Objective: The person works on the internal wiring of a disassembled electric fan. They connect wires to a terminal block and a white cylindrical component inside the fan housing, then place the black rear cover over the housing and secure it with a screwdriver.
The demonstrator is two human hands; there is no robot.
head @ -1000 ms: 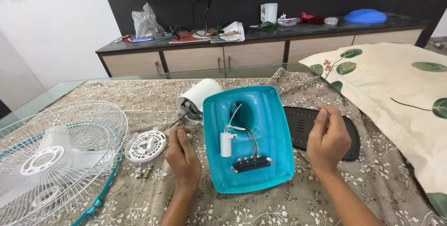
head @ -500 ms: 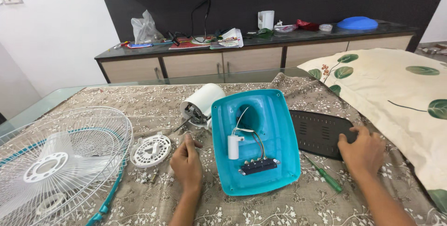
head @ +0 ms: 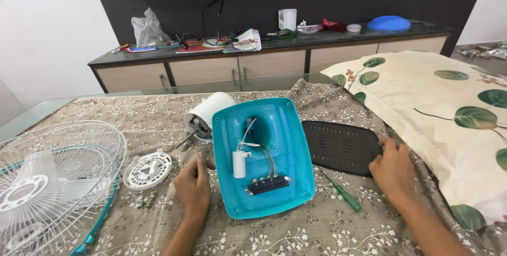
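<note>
White wire fan guard [head: 50,182] lies at the table's left. Upturned teal plastic fan base shell [head: 262,155] sits centre – rigid, light, wiring exposed, best gripped by the rim. Left hand [head: 194,187] loosely curled at its edge, holding nothing visible; right hand [head: 392,169] rests flat on the black vented plastic cover [head: 340,147] – thin, slightly flexible.

White fan grille [head: 53,182], leafy pillow [head: 449,113], cluttered sideboard [head: 264,60].

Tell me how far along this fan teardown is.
Done: the wire grille is off and the teal base lies open, wiring exposed. In hand: the left hand steadies the base; the right hand rests on the black cover plate. Left: capacitor and switch block remain wired.
</note>
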